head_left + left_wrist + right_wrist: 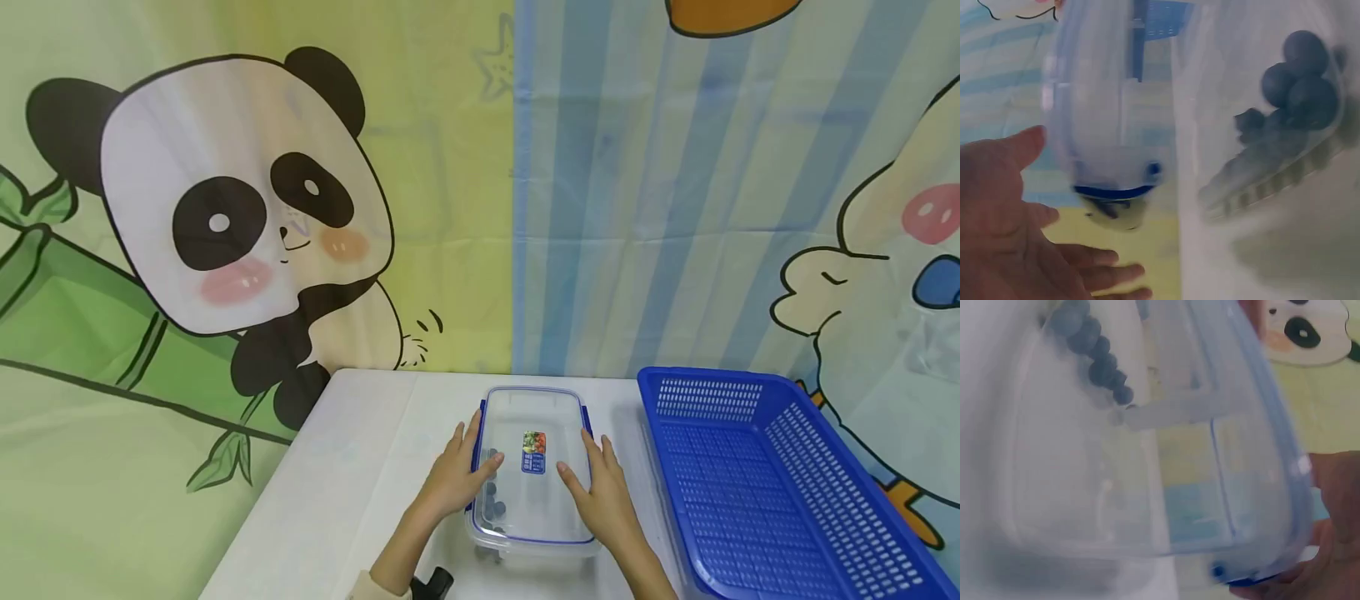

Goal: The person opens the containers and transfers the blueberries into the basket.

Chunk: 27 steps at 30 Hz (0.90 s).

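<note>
A clear plastic food box [540, 548] stands on the white table, topped by a see-through lid [517, 412] with a blue seal line and blue side clips [587, 419]. Small dark round things like blueberries [491, 492] lie inside along its left side, piled together in the left wrist view [1313, 100]. My left hand [453, 477] is at the box's left edge, thumb over the lid, fingers spread. My right hand [606, 504] lies along the right edge with extended fingers; in the right wrist view its fingers [1282, 578] touch a blue clip.
To the right stands a large blue plastic basket [772, 377] with slotted walls. Behind the white table [360, 467] hangs a cartoon-printed curtain [450, 208]. A colourful label [534, 452] sits on the lid. A black object [432, 583] shows beside the left wrist.
</note>
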Each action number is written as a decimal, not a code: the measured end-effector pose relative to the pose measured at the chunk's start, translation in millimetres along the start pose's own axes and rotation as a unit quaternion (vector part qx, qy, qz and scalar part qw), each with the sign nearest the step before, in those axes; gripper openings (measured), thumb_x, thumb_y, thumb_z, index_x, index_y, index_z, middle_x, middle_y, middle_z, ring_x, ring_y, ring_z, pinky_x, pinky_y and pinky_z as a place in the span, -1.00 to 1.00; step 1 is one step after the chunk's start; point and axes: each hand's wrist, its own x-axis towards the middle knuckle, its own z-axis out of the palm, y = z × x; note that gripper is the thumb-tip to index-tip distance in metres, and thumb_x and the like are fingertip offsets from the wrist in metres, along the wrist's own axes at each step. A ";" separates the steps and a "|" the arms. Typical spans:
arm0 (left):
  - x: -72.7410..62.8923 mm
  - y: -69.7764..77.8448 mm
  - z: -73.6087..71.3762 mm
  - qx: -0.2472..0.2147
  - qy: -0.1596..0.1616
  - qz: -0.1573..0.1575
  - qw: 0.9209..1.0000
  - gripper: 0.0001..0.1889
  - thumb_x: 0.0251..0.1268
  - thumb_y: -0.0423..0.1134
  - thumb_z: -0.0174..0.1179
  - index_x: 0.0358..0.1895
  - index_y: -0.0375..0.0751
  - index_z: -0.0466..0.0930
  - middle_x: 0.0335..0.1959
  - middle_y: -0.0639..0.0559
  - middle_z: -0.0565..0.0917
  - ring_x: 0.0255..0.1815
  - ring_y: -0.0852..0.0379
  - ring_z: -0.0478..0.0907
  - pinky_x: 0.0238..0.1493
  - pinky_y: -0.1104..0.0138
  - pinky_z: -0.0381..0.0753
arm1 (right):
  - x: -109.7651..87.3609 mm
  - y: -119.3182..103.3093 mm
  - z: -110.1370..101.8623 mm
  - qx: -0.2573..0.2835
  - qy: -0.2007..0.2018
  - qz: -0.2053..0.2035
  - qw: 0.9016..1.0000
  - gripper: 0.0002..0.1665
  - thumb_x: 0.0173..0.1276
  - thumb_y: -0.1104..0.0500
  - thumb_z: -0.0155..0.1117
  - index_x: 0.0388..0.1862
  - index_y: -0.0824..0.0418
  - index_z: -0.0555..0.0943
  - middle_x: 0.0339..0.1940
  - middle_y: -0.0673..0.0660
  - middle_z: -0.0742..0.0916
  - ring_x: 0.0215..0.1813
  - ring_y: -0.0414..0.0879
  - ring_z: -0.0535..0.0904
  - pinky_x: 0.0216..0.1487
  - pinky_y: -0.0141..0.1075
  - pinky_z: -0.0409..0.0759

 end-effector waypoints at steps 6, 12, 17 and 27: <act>6.3 -22.7 17.5 -0.110 -0.024 0.017 0.994 -0.28 0.35 0.10 -0.05 0.47 -0.03 -0.08 0.39 -0.30 0.12 0.28 -0.40 0.16 0.14 -0.27 0.26 | 10.1 23.5 12.5 0.074 -0.012 0.014 0.997 -0.20 0.28 -0.13 0.18 0.42 0.08 0.19 0.37 0.42 0.23 0.30 0.42 0.16 0.14 0.35 0.23; 9.2 -38.2 27.1 -0.183 -0.025 -0.044 0.982 -0.40 0.36 0.12 -0.08 0.43 0.21 0.05 0.39 -0.19 0.15 0.28 -0.40 0.14 0.14 -0.32 0.20 | 13.6 34.5 17.1 0.137 -0.040 0.046 0.989 -0.20 0.23 -0.18 0.21 0.42 -0.11 0.18 0.39 0.28 0.27 0.30 0.36 0.21 0.08 0.24 0.41; 8.8 -47.5 28.7 -0.256 -0.042 -0.056 0.964 -0.46 0.39 0.10 -0.12 0.41 0.28 0.08 0.43 -0.15 0.07 0.38 -0.29 -0.01 0.28 -0.25 -0.03 | 14.9 36.8 18.3 0.190 -0.050 0.045 0.980 -0.21 0.24 -0.10 0.23 0.42 -0.13 0.18 0.41 0.27 0.24 0.32 0.35 0.18 0.10 0.21 0.41; 11.1 -53.5 24.5 -0.348 -0.093 -0.062 0.931 -0.42 0.39 0.02 -0.06 0.43 0.19 0.05 0.44 -0.30 -0.06 0.40 -0.30 -0.07 0.32 -0.16 0.03 | 15.9 40.9 20.0 0.267 -0.069 0.055 0.960 -0.19 0.25 -0.05 0.23 0.43 -0.08 0.15 0.45 0.26 0.15 0.39 0.31 0.05 0.24 0.23 0.22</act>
